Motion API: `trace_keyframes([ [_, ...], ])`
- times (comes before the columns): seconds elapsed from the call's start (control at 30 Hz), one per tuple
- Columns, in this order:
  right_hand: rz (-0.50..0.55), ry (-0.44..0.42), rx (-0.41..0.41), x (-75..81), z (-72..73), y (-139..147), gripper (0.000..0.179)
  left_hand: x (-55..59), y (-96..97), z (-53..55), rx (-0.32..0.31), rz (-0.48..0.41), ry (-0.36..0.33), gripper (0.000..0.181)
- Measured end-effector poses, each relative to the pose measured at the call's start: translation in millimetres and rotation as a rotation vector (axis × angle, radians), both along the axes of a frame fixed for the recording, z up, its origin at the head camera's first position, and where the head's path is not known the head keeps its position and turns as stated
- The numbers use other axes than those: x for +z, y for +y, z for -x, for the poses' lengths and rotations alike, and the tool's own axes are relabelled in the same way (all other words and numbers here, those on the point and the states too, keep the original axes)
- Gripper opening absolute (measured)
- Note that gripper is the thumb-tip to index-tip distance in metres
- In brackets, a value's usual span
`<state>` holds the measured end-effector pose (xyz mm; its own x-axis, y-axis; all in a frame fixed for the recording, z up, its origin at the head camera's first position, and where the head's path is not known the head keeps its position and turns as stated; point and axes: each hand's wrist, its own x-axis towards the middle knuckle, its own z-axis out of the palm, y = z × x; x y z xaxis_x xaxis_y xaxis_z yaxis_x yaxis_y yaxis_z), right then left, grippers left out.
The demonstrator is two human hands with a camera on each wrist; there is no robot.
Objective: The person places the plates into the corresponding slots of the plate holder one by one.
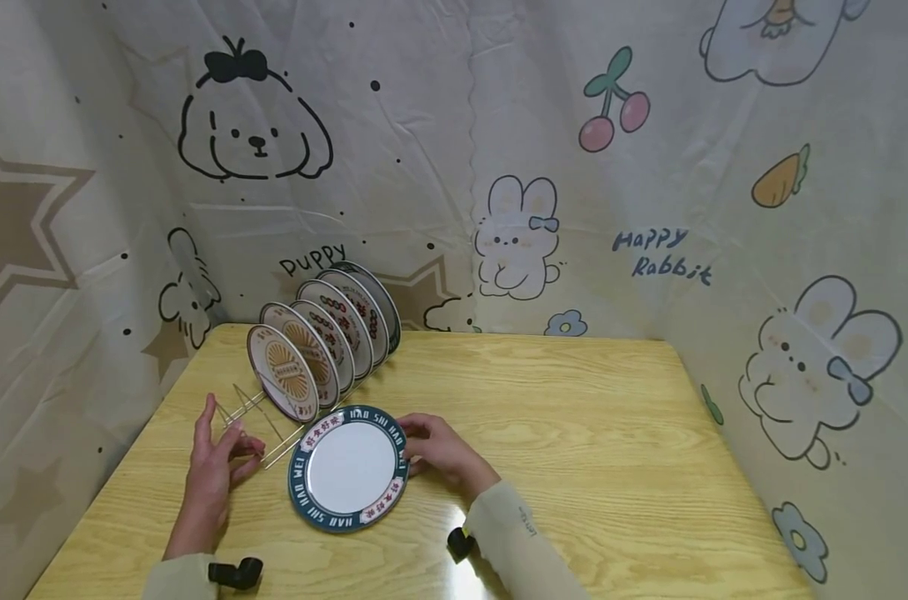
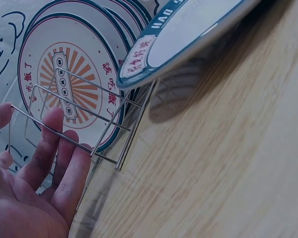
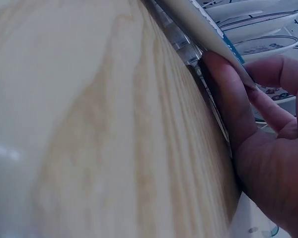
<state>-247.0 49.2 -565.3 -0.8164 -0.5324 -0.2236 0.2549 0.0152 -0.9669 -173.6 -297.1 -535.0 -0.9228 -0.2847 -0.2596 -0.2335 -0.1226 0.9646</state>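
A white plate (image 1: 351, 468) with a dark teal lettered rim is tilted at the near end of a wire dish rack (image 1: 274, 450). My right hand (image 1: 441, 448) pinches this plate's right edge between thumb and fingers, as the right wrist view also shows. On the other side, my left hand (image 1: 217, 458) holds the end of the rack, its fingers (image 2: 47, 144) bent around the thin metal wire. Several plates stand on edge in a row in the rack; the nearest plate (image 2: 72, 82) has an orange sunburst and red characters.
A light wooden table (image 1: 559, 450) carries the rack at its left side. Behind and beside it hangs a pale cloth (image 1: 424, 125) printed with cartoon animals, close to the rearmost plate (image 1: 382, 304).
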Motion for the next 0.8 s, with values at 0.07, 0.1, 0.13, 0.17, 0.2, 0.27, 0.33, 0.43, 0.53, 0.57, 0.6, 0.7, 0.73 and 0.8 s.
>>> trace_keyframes([
  [0.07,-0.001,-0.008,0.006,-0.1,0.2,0.7,0.052,0.2,0.0,-1.0,-0.009,-0.009,0.013,0.073],
  [0.1,-0.001,-0.012,0.006,-0.3,0.5,0.9,0.052,0.3,0.1,-1.3,-0.012,-0.009,0.017,0.073],
  [0.13,0.0,-0.015,0.007,-0.4,0.7,0.9,0.052,0.2,0.1,-1.5,-0.013,-0.011,0.021,0.073],
  [0.17,0.002,-0.018,0.007,-0.6,0.8,0.8,0.052,0.2,0.1,-1.6,-0.014,-0.011,0.025,0.074],
  [0.2,0.004,-0.019,0.006,-0.6,0.9,0.8,0.052,0.1,0.1,-1.5,-0.013,-0.013,0.028,0.074],
  [0.27,0.003,-0.017,0.003,-0.8,0.9,0.7,0.051,-0.2,0.1,-1.1,-0.012,-0.012,0.032,0.074],
  [0.33,0.001,-0.014,0.0,-1.0,1.1,0.8,0.051,-0.5,0.0,-0.8,-0.012,-0.013,0.034,0.074],
  [0.43,-0.006,-0.008,-0.002,-2.1,1.5,1.3,0.051,-0.9,-0.3,-0.5,-0.016,-0.012,0.038,0.074],
  [0.53,0.006,-0.006,-0.006,-3.2,1.6,2.2,0.053,-1.0,-0.4,-0.5,-0.019,-0.011,0.039,0.073],
  [0.57,0.01,-0.006,-0.009,-3.7,1.7,2.6,0.053,-1.2,-0.5,-0.4,-0.02,-0.01,0.042,0.073],
  [0.6,0.016,-0.007,-0.012,-4.3,1.8,2.9,0.054,-1.3,-0.6,-0.4,-0.021,-0.011,0.045,0.073],
  [0.7,0.035,-0.01,-0.023,-4.6,1.5,3.6,0.056,-1.8,-0.8,-0.5,-0.023,-0.01,0.05,0.074],
  [0.73,0.038,-0.012,-0.023,-4.6,1.7,3.7,0.056,-2.0,-0.9,-0.4,-0.023,-0.011,0.052,0.074],
  [0.8,0.039,-0.017,-0.027,-4.2,1.6,3.5,0.056,-2.5,-1.1,-0.5,-0.025,-0.013,0.053,0.074],
])
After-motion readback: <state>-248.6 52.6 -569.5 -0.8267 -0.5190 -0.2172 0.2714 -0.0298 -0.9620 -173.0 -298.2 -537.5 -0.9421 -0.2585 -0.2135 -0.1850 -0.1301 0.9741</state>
